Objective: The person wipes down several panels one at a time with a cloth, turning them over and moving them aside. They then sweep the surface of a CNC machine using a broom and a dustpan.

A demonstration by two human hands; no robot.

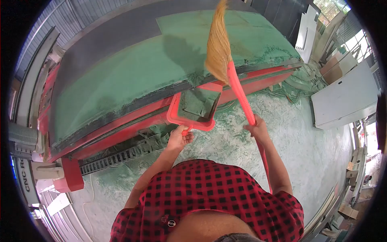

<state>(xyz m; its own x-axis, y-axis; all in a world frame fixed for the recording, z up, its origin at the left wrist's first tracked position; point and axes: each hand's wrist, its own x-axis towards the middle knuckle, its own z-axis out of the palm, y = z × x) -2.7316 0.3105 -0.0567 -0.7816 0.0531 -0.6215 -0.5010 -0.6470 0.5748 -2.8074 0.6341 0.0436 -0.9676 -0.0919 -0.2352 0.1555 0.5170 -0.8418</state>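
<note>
My left hand is closed around the short handle of a red dustpan. The dustpan's open side meets the front edge of a large machine bed, and dark green dust lies inside the pan. My right hand grips the long red handle of a broom. Its straw-coloured bristles point up and away from me, over the bed's front edge. Green dust coats the bed's top, heaped along the front edge beside the dustpan and at the far right corner.
A red machine base with a black cable chain runs under the bed. At left stands a grey gantry column with a ribbed hose. A pale cabinet is on the right. Dust streaks the concrete floor.
</note>
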